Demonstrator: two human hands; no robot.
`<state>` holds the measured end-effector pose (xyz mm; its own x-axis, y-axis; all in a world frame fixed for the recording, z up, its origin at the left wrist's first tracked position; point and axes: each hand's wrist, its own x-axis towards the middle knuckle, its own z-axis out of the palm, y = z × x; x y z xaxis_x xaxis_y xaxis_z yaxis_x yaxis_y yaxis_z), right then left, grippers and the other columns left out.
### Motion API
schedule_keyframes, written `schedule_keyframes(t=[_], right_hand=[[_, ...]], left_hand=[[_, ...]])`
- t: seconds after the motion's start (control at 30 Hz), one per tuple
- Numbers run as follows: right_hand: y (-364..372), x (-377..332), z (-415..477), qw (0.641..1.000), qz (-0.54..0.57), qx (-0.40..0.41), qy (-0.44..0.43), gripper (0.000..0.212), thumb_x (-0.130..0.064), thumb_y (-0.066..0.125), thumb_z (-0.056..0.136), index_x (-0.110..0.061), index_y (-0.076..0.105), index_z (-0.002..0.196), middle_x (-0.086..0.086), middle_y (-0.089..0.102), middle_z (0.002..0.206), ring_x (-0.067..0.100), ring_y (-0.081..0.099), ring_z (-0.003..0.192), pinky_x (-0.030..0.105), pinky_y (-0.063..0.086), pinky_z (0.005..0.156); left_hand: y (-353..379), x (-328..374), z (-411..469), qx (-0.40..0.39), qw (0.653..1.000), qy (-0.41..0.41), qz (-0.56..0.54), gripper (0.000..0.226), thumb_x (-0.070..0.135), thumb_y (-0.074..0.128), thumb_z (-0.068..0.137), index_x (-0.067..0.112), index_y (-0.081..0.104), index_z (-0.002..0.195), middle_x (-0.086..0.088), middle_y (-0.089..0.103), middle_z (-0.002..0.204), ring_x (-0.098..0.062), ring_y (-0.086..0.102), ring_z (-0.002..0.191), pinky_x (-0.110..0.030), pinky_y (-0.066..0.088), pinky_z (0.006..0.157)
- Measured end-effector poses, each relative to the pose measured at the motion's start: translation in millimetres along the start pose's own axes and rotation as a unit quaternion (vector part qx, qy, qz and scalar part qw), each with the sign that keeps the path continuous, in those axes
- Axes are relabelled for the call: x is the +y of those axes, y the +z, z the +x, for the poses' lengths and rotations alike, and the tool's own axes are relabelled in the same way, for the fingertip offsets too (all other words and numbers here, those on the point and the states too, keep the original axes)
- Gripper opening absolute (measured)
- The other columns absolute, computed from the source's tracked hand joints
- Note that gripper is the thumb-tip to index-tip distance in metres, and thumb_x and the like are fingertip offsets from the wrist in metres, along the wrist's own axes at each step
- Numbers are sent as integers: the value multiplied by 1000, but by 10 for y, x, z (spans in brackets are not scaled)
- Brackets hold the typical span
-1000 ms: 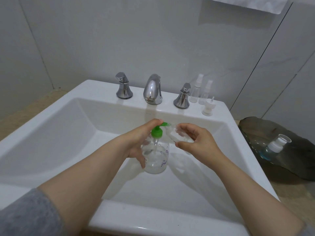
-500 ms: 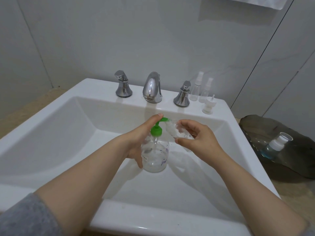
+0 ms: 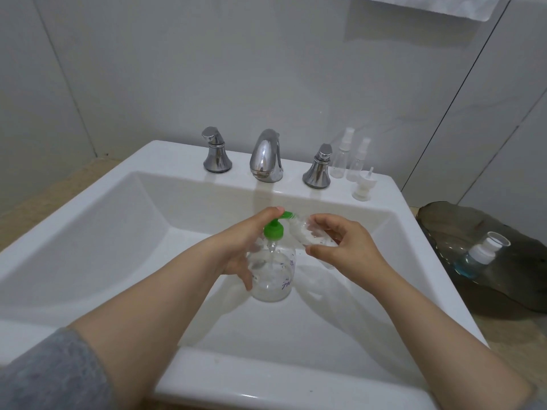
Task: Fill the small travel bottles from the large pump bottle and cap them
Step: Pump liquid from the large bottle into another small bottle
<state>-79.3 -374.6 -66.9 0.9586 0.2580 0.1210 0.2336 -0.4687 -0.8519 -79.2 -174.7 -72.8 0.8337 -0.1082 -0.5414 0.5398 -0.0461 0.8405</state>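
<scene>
The pump bottle (image 3: 272,276) is gripped by the left hand (image 3: 239,250); the travel bottle (image 3: 302,235), pinched by the right hand (image 3: 343,247), should be held mouth to the green nozzle (image 3: 288,215).

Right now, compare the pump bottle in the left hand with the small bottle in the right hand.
The pump bottle is much bigger than the small bottle. The pump bottle stands upright in the left hand; the small bottle lies tilted in the right hand, mouth at the nozzle. The pump bottle wears a green pump top; the small bottle has no cap. Both are clear and held over the sink.
</scene>
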Motion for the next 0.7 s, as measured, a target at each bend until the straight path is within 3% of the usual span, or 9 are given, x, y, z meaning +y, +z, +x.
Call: schedule_keyframes(t=[0.07,0.17,0.4,0.53,0.6,0.7], right_hand=[[0,-2,2,1000,-2,-2,0,47,-6,78,74,-44,60,96,-16,68,104,-3,63,100,26,52,92],[4,1,-1,1000,-1,-2,1,47,-7,78,74,-45,60,95,-15,68,105,-2,63,102,28,51,94],[5,-1,13,1000,12,6,5,45,-8,79,73,-39,62,100,-16,69,103,-1,64,98,28,52,93],[8,2,15,1000,10,8,8,45,-8,79,73,-38,63,102,-15,70,103,0,65,97,29,51,94],[6,4,17,1000,11,8,7,45,-7,79,73,-35,64,104,-13,70,103,0,65,97,29,51,94],[5,5,15,1000,14,8,7,45,-6,79,73,-34,64,104,-11,70,105,0,64,100,28,51,96]], left_hand=[[-10,-18,12,9,1000,-2,0,64,70,55,85,32,51,137,-6,41,146,-42,40,138,-79,35,96],[5,-39,12,15,1000,-13,11,64,75,50,83,37,51,134,-9,42,146,-42,44,134,-76,36,98],[23,-27,-3,-8,999,-35,1,105,88,55,54,35,42,144,-7,37,154,-41,37,140,-77,26,104],[28,-13,-7,-12,999,-30,0,112,89,55,49,38,40,147,-8,36,155,-42,36,141,-78,24,105],[25,-19,-7,-8,1000,-23,0,105,88,57,55,38,40,145,-5,35,155,-40,35,141,-79,23,104],[26,-18,-9,1,1000,-9,-13,72,79,54,77,37,45,135,-1,36,151,-36,36,141,-80,22,104]])
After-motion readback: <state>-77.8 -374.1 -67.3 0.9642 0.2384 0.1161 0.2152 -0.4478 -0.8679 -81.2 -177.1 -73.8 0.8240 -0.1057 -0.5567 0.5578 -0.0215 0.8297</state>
